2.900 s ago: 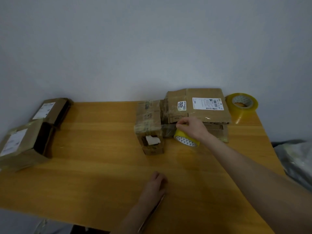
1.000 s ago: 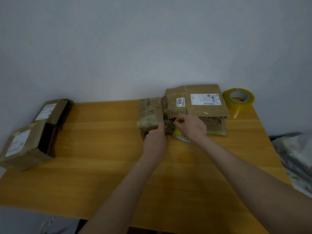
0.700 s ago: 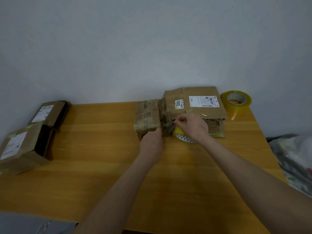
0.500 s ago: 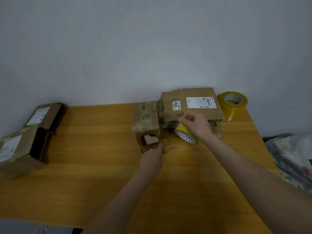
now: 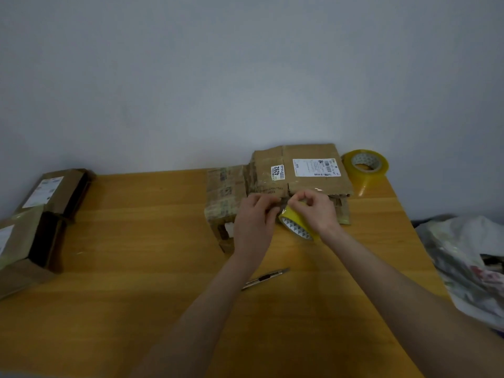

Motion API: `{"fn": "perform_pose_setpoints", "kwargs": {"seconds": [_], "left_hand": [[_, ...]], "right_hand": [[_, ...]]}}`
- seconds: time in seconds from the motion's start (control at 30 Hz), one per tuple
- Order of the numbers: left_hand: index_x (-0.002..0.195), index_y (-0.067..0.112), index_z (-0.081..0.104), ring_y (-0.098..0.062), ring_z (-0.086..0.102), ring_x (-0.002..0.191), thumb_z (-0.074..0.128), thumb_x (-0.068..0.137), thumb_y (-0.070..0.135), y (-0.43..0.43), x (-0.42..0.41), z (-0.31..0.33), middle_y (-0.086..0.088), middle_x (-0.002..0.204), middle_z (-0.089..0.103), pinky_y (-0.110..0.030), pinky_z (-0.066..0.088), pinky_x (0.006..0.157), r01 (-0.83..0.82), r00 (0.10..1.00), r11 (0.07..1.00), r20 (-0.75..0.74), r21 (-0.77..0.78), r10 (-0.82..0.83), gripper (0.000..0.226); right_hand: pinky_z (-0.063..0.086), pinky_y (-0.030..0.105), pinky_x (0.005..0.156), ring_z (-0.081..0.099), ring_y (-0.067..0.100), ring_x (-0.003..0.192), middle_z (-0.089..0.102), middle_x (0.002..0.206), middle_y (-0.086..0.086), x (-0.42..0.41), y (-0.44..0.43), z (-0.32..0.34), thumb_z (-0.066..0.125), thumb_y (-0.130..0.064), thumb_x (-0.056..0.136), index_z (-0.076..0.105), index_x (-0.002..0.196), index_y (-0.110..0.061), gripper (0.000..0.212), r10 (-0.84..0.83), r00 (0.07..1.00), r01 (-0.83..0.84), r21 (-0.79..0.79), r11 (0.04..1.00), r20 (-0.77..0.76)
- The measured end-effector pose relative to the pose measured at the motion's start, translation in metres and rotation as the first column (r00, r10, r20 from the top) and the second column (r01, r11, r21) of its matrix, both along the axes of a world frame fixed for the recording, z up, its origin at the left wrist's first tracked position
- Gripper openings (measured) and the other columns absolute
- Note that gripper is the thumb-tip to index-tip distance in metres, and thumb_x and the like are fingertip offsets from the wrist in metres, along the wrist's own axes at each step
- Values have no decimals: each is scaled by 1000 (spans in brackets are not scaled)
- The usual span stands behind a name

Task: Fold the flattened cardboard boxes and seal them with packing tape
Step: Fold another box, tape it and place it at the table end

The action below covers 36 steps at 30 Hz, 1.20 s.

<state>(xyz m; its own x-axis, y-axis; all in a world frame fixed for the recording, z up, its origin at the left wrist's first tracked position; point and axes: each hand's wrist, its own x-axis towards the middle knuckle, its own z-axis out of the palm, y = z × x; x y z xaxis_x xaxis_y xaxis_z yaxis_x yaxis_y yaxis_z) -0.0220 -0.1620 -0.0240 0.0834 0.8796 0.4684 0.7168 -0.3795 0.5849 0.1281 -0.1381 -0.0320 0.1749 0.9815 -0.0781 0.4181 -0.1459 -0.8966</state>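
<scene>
Head camera view, looking down at a wooden table set against a plain wall. At the far left edge sit two folded boxes, their open ends dark. Right of centre stands the small box being sealed. The left hand rests against its right side with fingers curled at the edge. Whether they pinch the tape's loose end or only press the cardboard cannot be told. A utility knife lies on the table nearer the person, apart from both hands. The right hand grips a yellow tape roll, tilted, just beside the left fingers. Behind the hands lies a flattened cardboard stack with white labels, touching the small box. A spare tape roll sits at the far right corner, and a plastic bag lies beyond the table's right edge.

The likely trouble: the tape may stick to itself or to the neighbouring stack, since the hands are working tight against it. Pulling the roll could also drag the light box.
</scene>
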Motion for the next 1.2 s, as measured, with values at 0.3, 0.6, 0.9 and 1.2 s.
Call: {"fn": "perform_pose_setpoints", "kwargs": {"seconds": [0.3, 0.6, 0.9, 1.2], "left_hand": [[104, 20, 74, 0, 60, 82, 70, 84, 24, 23, 11, 9, 3, 96, 73, -14, 46, 78, 62, 992, 923, 127, -380, -15, 21], [89, 15, 73, -11, 50, 89, 66, 88, 25, 27, 10, 6, 3, 99, 47, -27, 47, 75, 45, 999, 934, 33, -355, -35, 13], [116, 17, 69, -10, 61, 94, 61, 92, 14, -12, -16, -16, 3, 118, 61, -21, 54, 81, 11, 999, 992, -40, -127, -16, 26], [137, 4, 47, -23, 44, 130, 43, 100, 8, -19, -109, -22, -10, 141, 47, -25, 37, 105, -282, 954, 932, 41, -228, 298, 38]], "right_hand": [[38, 28, 61, 47, 8, 66, 57, 70, -6, 9, -12, 8, 72, -27, 84, 68, 78, -27, 8, 49, 999, -49, 99, 994, -3], [42, 27, 70, 52, 9, 77, 57, 81, -9, 6, -13, 5, 71, -33, 85, 57, 127, -23, 46, 58, 993, -60, 12, 998, 103], [50, 35, 91, 58, 22, 110, 64, 117, 0, 1, -34, -37, 63, -16, 91, 59, 117, -23, 28, 40, 869, -65, 34, 997, 492], [43, 28, 94, 57, 24, 110, 60, 118, 8, -38, -40, -44, 58, -10, 92, 63, 122, -8, 29, -38, 863, -88, 224, 971, 504]]}}
